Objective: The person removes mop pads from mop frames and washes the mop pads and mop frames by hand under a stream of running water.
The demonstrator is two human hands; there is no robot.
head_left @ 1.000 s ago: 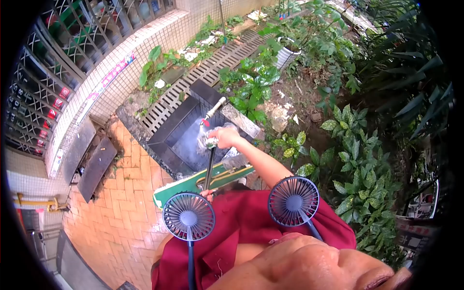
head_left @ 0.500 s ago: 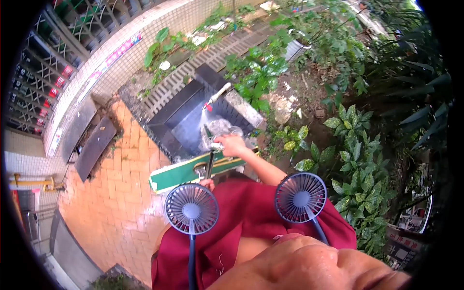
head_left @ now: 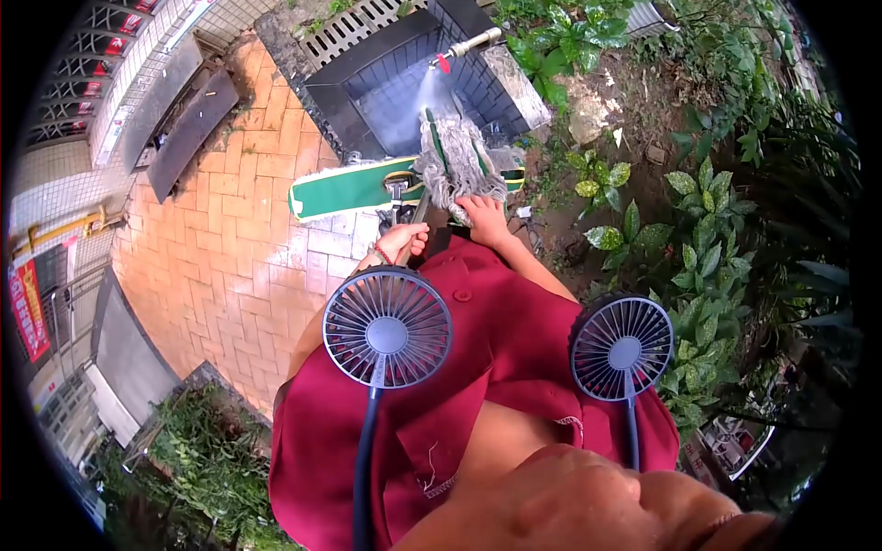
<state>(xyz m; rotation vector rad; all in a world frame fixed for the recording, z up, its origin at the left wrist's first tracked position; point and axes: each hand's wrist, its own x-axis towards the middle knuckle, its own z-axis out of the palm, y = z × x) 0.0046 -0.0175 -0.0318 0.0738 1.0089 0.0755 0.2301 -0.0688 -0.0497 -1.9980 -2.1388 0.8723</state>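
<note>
A grey string mop head (head_left: pixel 467 158) with a green strip in it lies over the near edge of the dark tiled sink (head_left: pixel 322 108). Water sprays from the tap (head_left: pixel 473 42) toward its far end. My right hand (head_left: pixel 484 220) is closed on the near end of the wet strands. To its left, my left hand (head_left: pixel 402 242), with a red bracelet at the wrist, is wrapped round the mop handle (head_left: pixel 422 209). A flat green mop (head_left: pixel 349 190) with pale fringes lies crosswise in front of the sink, partly covered by the grey strands.
Orange brick paving (head_left: pixel 220 234) spreads to the left, where dark boards (head_left: pixel 191 133) lean by the tiled wall. Leafy plants (head_left: pixel 698 230) and soil are on the right. Two small neck fans (head_left: pixel 387 336) hang before my chest, partly blocking the lower view.
My view has tilted down toward my body. The mop head is spread out toward me, my right hand is at its near end, and my left hand has come into fuller view.
</note>
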